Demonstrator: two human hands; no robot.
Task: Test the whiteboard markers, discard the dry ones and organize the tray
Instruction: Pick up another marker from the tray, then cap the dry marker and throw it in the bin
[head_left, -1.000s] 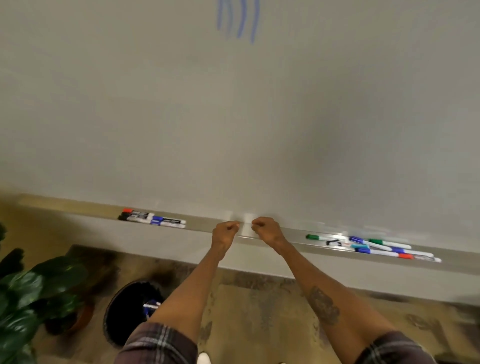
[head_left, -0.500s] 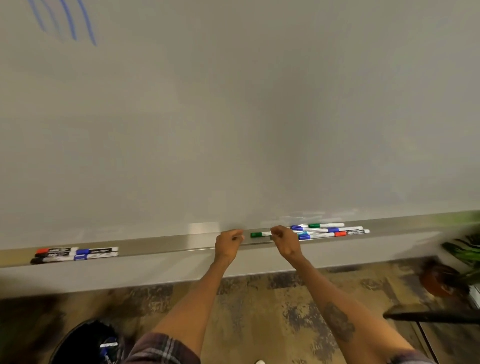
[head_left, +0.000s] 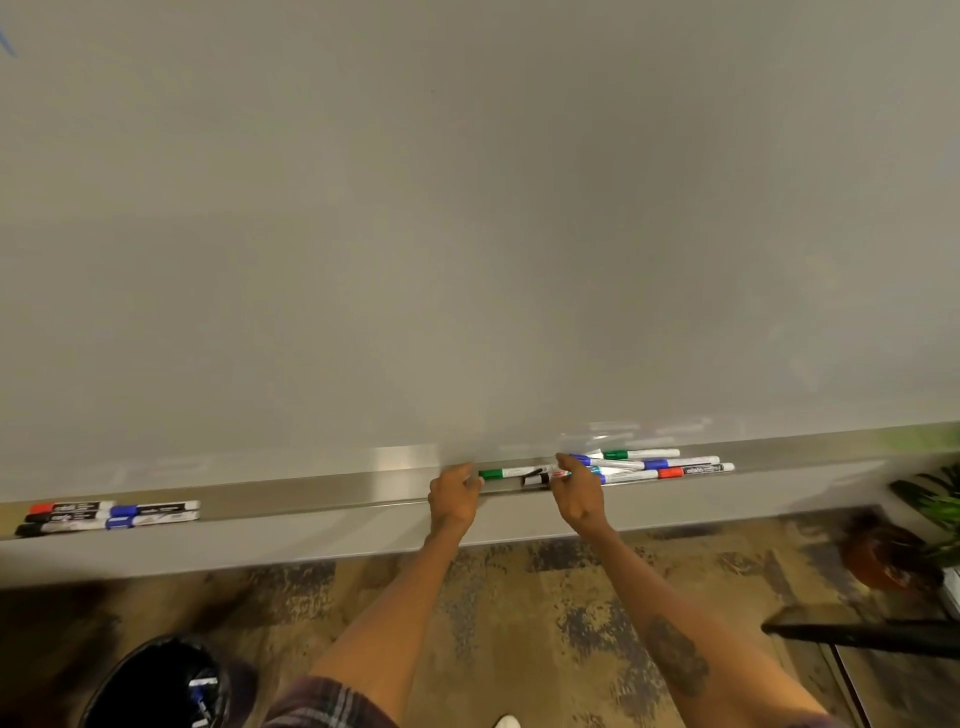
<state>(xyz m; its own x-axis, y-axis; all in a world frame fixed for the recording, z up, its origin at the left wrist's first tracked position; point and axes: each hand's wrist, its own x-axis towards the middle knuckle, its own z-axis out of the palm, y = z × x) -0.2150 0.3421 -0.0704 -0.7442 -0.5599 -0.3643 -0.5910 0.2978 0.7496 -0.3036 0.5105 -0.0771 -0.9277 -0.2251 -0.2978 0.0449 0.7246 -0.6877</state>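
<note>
Left hand (head_left: 454, 496) curled at tray (head_left: 311, 500), frame centre, beside green marker (head_left: 506, 473); grip unclear. Right hand (head_left: 577, 493) over loose marker pile (head_left: 649, 465), hold unclear. Sorted markers (head_left: 109, 514) on tray, lower left.

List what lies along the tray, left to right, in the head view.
On the tray: neat marker row → left hand → green marker → right hand → loose marker pile.

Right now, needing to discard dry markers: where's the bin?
Head view, bottom left: the black bin stands on the floor below the left marker group.
</note>
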